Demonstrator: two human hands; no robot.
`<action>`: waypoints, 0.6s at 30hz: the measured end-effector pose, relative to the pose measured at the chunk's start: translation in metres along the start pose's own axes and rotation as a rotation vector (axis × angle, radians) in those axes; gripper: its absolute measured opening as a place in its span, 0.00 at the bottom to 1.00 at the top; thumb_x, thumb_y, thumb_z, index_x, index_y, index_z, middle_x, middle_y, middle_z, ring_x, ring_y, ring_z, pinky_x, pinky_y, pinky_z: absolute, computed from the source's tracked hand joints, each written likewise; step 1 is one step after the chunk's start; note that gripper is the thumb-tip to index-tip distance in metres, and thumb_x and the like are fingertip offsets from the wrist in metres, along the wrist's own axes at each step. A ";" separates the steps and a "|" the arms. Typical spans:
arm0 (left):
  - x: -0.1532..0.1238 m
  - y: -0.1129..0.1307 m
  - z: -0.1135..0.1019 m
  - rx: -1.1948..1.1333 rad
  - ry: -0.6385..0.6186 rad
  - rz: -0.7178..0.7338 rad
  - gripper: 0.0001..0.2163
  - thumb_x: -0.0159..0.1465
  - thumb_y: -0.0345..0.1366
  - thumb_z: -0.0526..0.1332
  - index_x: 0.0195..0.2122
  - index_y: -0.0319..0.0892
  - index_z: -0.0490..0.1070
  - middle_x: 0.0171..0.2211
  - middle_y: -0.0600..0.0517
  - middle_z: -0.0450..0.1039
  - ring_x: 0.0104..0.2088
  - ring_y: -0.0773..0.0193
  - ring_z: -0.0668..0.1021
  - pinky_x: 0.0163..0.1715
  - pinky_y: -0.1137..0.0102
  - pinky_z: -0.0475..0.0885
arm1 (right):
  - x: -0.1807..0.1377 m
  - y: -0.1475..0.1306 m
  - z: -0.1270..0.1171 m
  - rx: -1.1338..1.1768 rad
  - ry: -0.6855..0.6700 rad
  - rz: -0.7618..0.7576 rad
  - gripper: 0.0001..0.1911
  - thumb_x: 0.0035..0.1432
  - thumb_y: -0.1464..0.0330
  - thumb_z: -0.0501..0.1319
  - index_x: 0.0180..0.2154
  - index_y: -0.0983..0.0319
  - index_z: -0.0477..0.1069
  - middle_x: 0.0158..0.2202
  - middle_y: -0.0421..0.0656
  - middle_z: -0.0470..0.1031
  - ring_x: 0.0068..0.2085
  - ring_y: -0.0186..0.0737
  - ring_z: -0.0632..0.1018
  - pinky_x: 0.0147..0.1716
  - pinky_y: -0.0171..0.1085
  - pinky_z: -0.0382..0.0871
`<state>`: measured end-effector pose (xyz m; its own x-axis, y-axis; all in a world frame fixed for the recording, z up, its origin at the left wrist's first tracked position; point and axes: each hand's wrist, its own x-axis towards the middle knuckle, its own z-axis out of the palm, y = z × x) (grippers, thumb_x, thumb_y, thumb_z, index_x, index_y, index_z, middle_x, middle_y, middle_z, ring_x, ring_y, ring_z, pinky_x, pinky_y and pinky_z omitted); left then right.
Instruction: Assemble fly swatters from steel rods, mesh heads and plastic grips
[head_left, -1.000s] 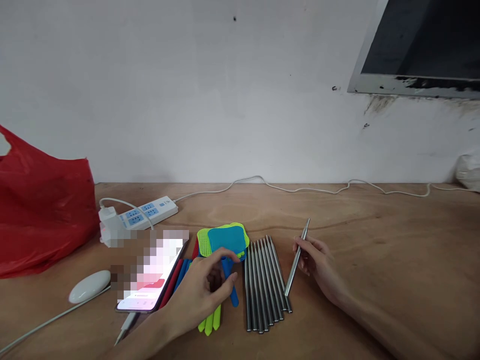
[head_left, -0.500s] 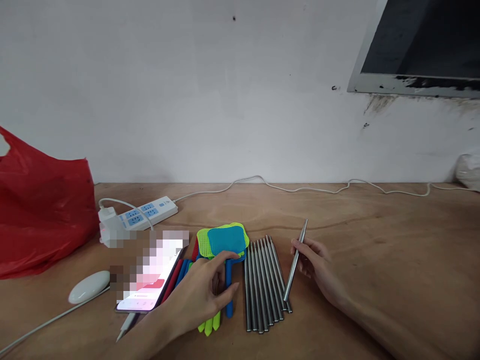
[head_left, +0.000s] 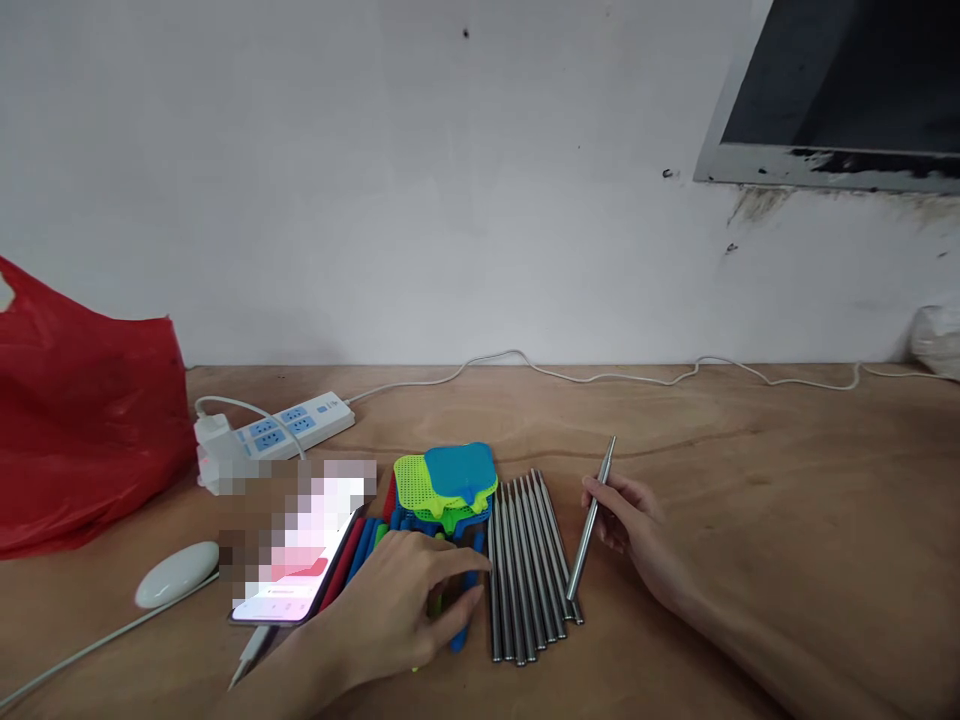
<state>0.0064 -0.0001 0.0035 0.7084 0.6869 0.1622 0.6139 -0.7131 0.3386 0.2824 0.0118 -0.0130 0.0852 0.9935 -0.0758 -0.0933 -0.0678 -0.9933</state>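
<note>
My right hand (head_left: pixel 624 515) pinches a slim metal telescopic rod (head_left: pixel 592 518), tilted with its narrow tip up and away. To its left, several more metal rods (head_left: pixel 525 570) lie side by side on the table. My left hand (head_left: pixel 420 590) hovers over or rests on coloured handles, thumb and index finger apart. Part of a blue handle (head_left: pixel 460 638) shows beyond its thumb. Above it are stacked mesh fly swatter heads: a blue one (head_left: pixel 461 470) on top, a yellow-green one (head_left: pixel 412 483) under it. Red and blue handles (head_left: pixel 346 562) are partly hidden by the left hand.
A lit phone (head_left: pixel 300 560), partly blurred, lies left of the handles. Beyond it are a white power strip (head_left: pixel 315 420) with a plug and a red plastic bag (head_left: pixel 82 420). A white mouse-shaped object (head_left: pixel 178 574) lies by a cable. A thin cord (head_left: pixel 585 380) runs along the wall.
My left hand has moved down from the swatter heads to the handles. The top blue head has shifted slightly right and up. My right hand holds the rod in nearly the same place.
</note>
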 end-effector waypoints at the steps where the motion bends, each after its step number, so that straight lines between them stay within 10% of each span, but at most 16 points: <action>1: 0.000 0.000 0.000 0.017 -0.005 0.006 0.10 0.68 0.36 0.56 0.44 0.49 0.76 0.29 0.53 0.79 0.29 0.60 0.78 0.28 0.69 0.62 | 0.000 0.000 0.000 -0.003 0.000 0.002 0.22 0.50 0.49 0.68 0.24 0.61 0.71 0.16 0.35 0.65 0.18 0.29 0.65 0.17 0.29 0.52; 7: 0.002 0.000 0.001 0.116 0.046 -0.052 0.14 0.70 0.38 0.53 0.29 0.43 0.73 0.23 0.53 0.74 0.23 0.62 0.74 0.23 0.69 0.56 | 0.001 0.000 0.001 0.015 0.010 0.013 0.22 0.48 0.49 0.69 0.24 0.61 0.71 0.16 0.35 0.65 0.19 0.29 0.65 0.18 0.29 0.53; 18: 0.003 0.000 0.001 0.154 0.016 -0.068 0.15 0.71 0.38 0.52 0.31 0.43 0.74 0.25 0.52 0.75 0.25 0.61 0.75 0.24 0.69 0.56 | -0.001 0.001 0.001 0.072 -0.038 0.040 0.23 0.54 0.48 0.63 0.23 0.60 0.68 0.16 0.34 0.62 0.17 0.30 0.63 0.16 0.29 0.50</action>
<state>0.0090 0.0020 0.0035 0.6585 0.7356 0.1586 0.7073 -0.6770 0.2035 0.2809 0.0107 -0.0139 0.0429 0.9929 -0.1106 -0.1673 -0.1020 -0.9806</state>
